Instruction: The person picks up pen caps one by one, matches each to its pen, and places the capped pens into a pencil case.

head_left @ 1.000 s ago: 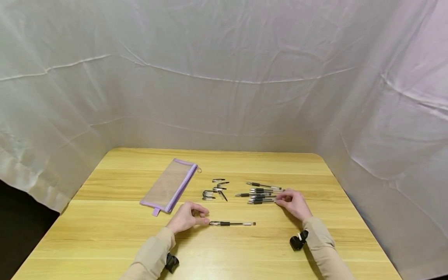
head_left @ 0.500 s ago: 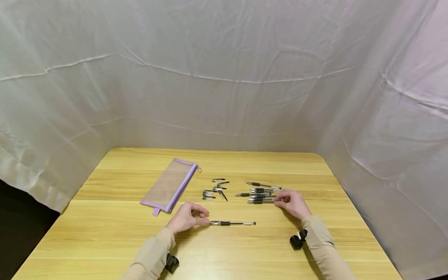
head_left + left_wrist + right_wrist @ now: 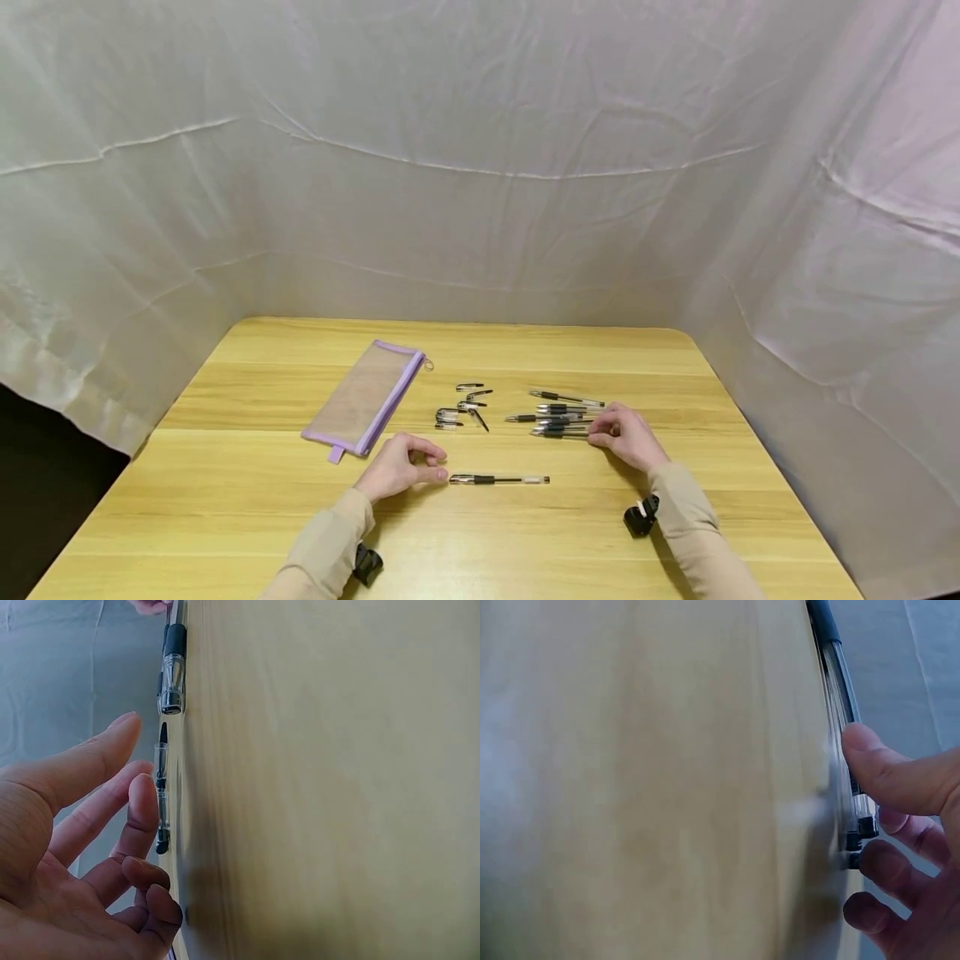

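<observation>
Pens (image 3: pixel 552 409) lie tail-ends toward the worktop's (image 3: pixel 262 508) right edge, seemingly handy: right hand (image 3: pixel 630 436) touching, grip unclear; left hand (image 3: pixel 397 467) half-curled, empty!

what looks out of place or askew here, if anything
Nothing looks spilled or clearly damaged. Mildly askew: one cap slants toward the near edge while the other caps lie more sideways, and the farthest pen slants against the other pens, which lie nearly parallel.
</observation>
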`<state>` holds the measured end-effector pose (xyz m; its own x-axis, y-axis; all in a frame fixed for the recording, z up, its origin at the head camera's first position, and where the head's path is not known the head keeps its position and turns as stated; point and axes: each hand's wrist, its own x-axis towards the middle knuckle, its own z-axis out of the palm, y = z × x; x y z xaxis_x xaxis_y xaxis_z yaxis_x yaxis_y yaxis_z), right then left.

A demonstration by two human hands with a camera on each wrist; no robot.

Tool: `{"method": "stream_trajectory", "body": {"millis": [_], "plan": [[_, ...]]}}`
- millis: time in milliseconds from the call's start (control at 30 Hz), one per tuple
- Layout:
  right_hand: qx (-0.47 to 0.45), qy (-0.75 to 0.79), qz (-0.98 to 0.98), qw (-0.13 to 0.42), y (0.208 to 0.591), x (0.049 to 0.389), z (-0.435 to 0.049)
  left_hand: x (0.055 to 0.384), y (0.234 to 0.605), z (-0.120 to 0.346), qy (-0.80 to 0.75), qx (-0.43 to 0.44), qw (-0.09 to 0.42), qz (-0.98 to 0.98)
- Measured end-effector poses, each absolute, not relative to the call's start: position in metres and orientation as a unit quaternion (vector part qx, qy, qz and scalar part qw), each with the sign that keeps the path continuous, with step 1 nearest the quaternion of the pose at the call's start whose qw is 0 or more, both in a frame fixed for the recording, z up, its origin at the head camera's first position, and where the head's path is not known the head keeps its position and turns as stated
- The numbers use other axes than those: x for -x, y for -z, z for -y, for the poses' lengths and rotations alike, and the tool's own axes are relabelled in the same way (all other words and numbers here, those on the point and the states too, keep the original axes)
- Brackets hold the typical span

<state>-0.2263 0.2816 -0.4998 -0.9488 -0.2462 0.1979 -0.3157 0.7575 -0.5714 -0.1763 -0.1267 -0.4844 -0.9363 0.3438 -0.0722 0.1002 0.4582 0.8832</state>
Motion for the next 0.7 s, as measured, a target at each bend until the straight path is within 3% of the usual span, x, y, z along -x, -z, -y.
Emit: {"method": "stream_trajectory", "body": {"millis": [333,700], "plan": [[-0.125,-0.317,0.939,0.041,0.491,0.216,-0.276,0.175,0.484,0.129,-0.509,-0.131,0.116,-0.843],[-0.158,-0.352,0.922,0.006,0.484,0.211,-0.273,0.176,0.484,0.131,-0.501,-0.129,0.102,-0.850]]}}
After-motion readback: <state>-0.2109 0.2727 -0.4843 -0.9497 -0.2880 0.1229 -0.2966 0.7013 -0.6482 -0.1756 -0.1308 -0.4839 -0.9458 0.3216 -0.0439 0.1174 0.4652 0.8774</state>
